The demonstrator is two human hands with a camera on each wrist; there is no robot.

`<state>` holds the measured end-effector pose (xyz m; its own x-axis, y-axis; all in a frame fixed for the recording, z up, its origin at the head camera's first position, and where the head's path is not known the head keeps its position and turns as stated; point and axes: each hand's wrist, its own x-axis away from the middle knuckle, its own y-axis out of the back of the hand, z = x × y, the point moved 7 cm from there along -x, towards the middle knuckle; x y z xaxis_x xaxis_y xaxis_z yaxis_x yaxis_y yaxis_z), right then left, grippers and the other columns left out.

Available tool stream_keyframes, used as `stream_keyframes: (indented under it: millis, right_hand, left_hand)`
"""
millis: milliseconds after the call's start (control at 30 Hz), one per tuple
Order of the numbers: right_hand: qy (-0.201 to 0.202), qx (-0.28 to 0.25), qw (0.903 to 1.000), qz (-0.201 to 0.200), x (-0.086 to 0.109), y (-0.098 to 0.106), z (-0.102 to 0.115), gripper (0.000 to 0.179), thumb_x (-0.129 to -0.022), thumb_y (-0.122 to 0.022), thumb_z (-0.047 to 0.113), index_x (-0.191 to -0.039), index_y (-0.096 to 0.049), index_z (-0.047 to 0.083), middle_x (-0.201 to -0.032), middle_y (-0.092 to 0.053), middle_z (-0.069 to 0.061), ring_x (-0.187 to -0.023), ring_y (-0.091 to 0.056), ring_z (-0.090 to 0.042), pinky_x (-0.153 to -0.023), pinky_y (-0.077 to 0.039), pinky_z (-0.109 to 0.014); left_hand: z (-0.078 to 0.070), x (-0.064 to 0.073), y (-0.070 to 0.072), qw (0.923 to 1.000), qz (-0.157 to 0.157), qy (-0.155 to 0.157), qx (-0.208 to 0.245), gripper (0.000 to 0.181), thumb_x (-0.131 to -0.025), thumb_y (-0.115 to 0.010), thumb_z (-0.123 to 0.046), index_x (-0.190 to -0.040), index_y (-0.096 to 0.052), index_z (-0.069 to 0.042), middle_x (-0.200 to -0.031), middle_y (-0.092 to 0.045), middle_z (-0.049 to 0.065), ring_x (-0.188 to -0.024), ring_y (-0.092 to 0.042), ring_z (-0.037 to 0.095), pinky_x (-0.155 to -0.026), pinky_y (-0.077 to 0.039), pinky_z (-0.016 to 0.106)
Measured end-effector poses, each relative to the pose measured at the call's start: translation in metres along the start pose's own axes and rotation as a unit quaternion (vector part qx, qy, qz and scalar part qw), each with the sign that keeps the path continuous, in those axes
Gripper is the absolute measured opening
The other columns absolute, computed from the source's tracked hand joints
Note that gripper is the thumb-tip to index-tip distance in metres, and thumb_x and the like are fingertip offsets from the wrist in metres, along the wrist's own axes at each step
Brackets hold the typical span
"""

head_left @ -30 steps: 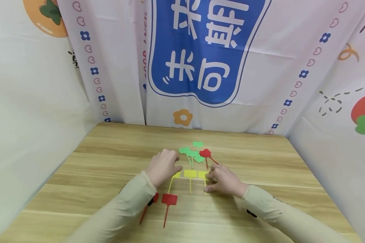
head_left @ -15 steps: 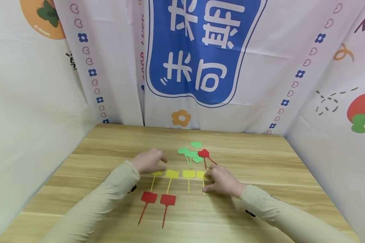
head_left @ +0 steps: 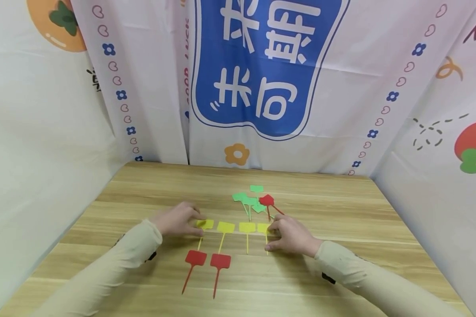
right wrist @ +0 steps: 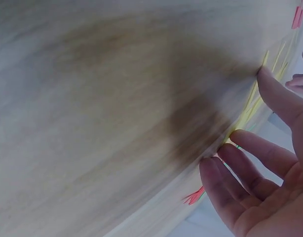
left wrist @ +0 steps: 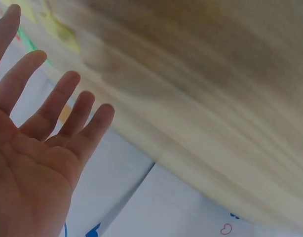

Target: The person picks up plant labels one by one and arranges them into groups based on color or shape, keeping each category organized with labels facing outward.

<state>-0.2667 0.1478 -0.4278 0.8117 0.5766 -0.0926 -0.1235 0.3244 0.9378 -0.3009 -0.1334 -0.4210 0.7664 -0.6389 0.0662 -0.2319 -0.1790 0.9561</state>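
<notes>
Yellow T-shaped plant labels lie in a row across the table, stems toward the person. My left hand (head_left: 178, 220) is at the leftmost yellow label (head_left: 207, 224), its fingertips over the label's left end. In the left wrist view the fingers of that hand (left wrist: 38, 163) are spread and loosely bent, with a yellow label (left wrist: 60, 32) beyond them. My right hand (head_left: 295, 236) rests at the rightmost yellow label (head_left: 262, 227). In the right wrist view its thumb touches the lower stem (right wrist: 251, 101) and its other fingertips rest near the table. Two middle yellow labels (head_left: 247, 227) lie untouched.
Two red plant labels (head_left: 220, 260) lie nearer the person, below the yellow row. Behind it are several overlapping green labels (head_left: 256, 188), with red labels (head_left: 266, 200) at their right. Printed white cloth (head_left: 154, 110) borders the wooden table (head_left: 341, 193) at the back and sides.
My left hand has moved left along the yellow row, from the second label to the leftmost one, uncovering the red labels below. My right hand has stayed in place.
</notes>
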Motion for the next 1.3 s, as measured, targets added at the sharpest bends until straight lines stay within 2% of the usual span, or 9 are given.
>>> stream_keyframes:
  millis: [133,367,567,767,900,1067,1167,1300]
  right_hand:
    - [-0.004,-0.003,1.0,0.005,-0.001,0.0,0.0,0.05,-0.073,-0.087,0.039,-0.103,-0.075,0.002,-0.095,-0.061,-0.003,-0.074,-0.05,-0.012,-0.063,-0.045,-0.03]
    - [0.013,0.005,0.9999,-0.006,-0.002,0.001,0.001,0.044,-0.071,-0.088,0.04,-0.096,-0.077,0.005,-0.094,-0.062,0.0,-0.081,-0.059,-0.016,-0.068,-0.05,-0.032]
    - [0.016,0.01,0.9996,-0.022,-0.002,0.0,-0.002,0.036,-0.07,-0.088,0.043,-0.086,-0.077,0.012,-0.089,-0.062,0.005,-0.077,-0.058,-0.012,-0.066,-0.05,-0.03]
    - [0.014,0.016,0.999,-0.039,-0.002,0.0,-0.005,0.041,-0.069,-0.088,0.043,-0.09,-0.077,0.01,-0.095,-0.066,0.004,-0.085,-0.062,-0.014,-0.075,-0.053,-0.035]
    - [-0.009,-0.03,0.999,-0.033,-0.003,0.003,-0.01,0.041,-0.073,-0.088,0.036,-0.097,-0.076,0.005,-0.1,-0.069,-0.002,-0.089,-0.065,-0.017,-0.078,-0.054,-0.036]
    - [-0.042,-0.105,0.993,-0.031,-0.008,0.017,-0.023,0.026,-0.082,-0.082,0.018,-0.099,-0.074,-0.001,-0.096,-0.07,-0.009,-0.078,-0.067,-0.016,-0.066,-0.055,-0.029]
    - [-0.061,-0.111,0.9914,-0.035,-0.012,0.028,-0.034,0.019,-0.085,-0.078,0.015,-0.096,-0.074,0.0,-0.093,-0.07,-0.008,-0.073,-0.065,-0.014,-0.061,-0.053,-0.028]
    - [-0.096,-0.097,0.99,-0.038,-0.018,0.039,-0.05,0.017,-0.088,-0.076,0.017,-0.096,-0.075,0.003,-0.09,-0.069,-0.004,-0.074,-0.064,-0.015,-0.062,-0.053,-0.032]
  left_hand:
    - [0.003,0.003,-0.006,0.9999,-0.004,0.015,0.0,0.047,-0.086,-0.076,-0.042,-0.12,-0.071,-0.009,-0.126,-0.058,0.014,-0.117,-0.051,0.033,-0.095,-0.046,0.05]
    - [0.008,0.007,-0.01,0.9985,-0.002,0.053,0.014,0.048,-0.087,-0.074,-0.043,-0.122,-0.07,-0.009,-0.13,-0.055,0.012,-0.119,-0.05,0.031,-0.095,-0.046,0.048]
    - [0.007,0.004,-0.009,0.9969,-0.001,0.073,0.029,0.054,-0.083,-0.077,-0.047,-0.12,-0.071,-0.009,-0.127,-0.055,0.011,-0.114,-0.052,0.028,-0.093,-0.047,0.046]
    - [0.007,0.002,-0.011,0.9959,-0.004,0.081,0.04,0.049,-0.079,-0.081,-0.043,-0.115,-0.074,-0.009,-0.121,-0.057,0.008,-0.109,-0.051,0.026,-0.089,-0.048,0.044]
    - [0.007,0.001,-0.012,0.9959,-0.01,0.077,0.047,0.047,-0.079,-0.082,-0.04,-0.113,-0.075,-0.008,-0.119,-0.057,0.008,-0.107,-0.051,0.024,-0.088,-0.048,0.041]
    - [0.005,0.002,-0.012,0.9957,-0.012,0.072,0.056,0.046,-0.08,-0.083,-0.037,-0.113,-0.075,-0.007,-0.119,-0.055,0.008,-0.107,-0.05,0.026,-0.088,-0.047,0.043]
    - [0.005,0.002,-0.011,0.9953,-0.014,0.074,0.061,0.045,-0.079,-0.083,-0.035,-0.112,-0.074,-0.005,-0.119,-0.055,0.009,-0.106,-0.049,0.026,-0.088,-0.046,0.043]
    - [0.003,0.001,-0.009,0.9953,-0.016,0.072,0.062,0.045,-0.079,-0.084,-0.033,-0.112,-0.074,-0.003,-0.119,-0.056,0.011,-0.105,-0.05,0.027,-0.087,-0.046,0.043]
